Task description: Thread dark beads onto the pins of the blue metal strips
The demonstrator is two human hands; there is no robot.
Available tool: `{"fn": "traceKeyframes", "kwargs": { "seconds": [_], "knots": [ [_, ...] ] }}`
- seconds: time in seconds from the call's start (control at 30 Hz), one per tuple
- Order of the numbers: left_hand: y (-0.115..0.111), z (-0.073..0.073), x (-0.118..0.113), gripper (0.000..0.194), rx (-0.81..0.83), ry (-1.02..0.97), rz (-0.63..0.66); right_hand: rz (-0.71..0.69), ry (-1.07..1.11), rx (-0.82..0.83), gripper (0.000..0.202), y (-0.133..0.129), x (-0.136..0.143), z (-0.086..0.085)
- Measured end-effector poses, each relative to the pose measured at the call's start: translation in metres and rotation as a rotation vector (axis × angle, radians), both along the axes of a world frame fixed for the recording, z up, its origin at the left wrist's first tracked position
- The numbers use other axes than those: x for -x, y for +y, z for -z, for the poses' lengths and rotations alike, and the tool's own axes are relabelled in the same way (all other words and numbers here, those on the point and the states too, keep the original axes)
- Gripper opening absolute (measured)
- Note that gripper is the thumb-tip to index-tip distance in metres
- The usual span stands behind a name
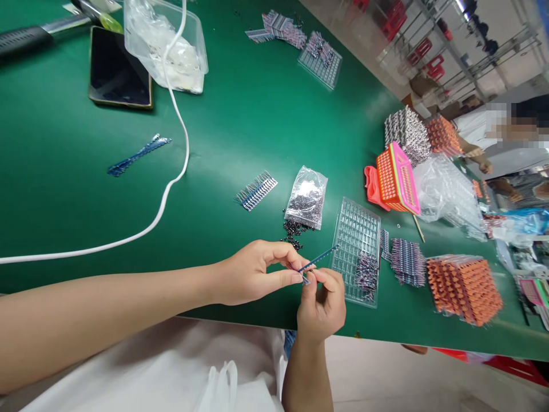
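My left hand [255, 272] reaches in from the left and pinches a narrow blue strip [322, 256] with small evenly spaced marks along it. Against it, my right hand [321, 302] has thumb and forefinger closed at the near end of the strip; the tiny part between those fingertips is too small to make out. Just beyond the hands lies a pile of small dark beads [293, 230], spilling beside a clear plastic bag [306, 197] with more of them. To the right, a clear compartment tray [349, 246] carries a heap of small pinkish-and-dark pieces [368, 276].
A strip of pin-like parts [257, 190] and blue strips [139, 155] lie on the green table. A white cable [186, 143] curves past a phone [120, 71] and plastic tub [199, 51]. Rightward are an orange basket [389, 178], orange stacks [465, 289] and another person's hand [484, 166].
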State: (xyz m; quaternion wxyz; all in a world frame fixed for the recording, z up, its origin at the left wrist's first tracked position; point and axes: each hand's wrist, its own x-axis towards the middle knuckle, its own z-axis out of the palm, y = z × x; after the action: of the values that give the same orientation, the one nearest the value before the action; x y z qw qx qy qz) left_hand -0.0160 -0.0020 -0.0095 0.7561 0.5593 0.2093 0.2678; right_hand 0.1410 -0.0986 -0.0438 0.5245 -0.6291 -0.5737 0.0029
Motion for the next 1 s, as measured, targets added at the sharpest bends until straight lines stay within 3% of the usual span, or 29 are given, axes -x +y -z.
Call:
{"fn": "traceKeyframes", "kwargs": {
  "seconds": [0.5,1.0],
  "knots": [
    [0.0006,0.0014,-0.0001,0.006,0.027,0.002,0.01,0.041,-0.097,-0.035,0.015,-0.0014,-0.0013,0.0007],
    [-0.0022,0.0058,-0.0015,0.004,-0.392,-0.037,-0.08,0.037,-0.133,-0.053,0.016,-0.0009,-0.0026,0.0015]
  ]
}}
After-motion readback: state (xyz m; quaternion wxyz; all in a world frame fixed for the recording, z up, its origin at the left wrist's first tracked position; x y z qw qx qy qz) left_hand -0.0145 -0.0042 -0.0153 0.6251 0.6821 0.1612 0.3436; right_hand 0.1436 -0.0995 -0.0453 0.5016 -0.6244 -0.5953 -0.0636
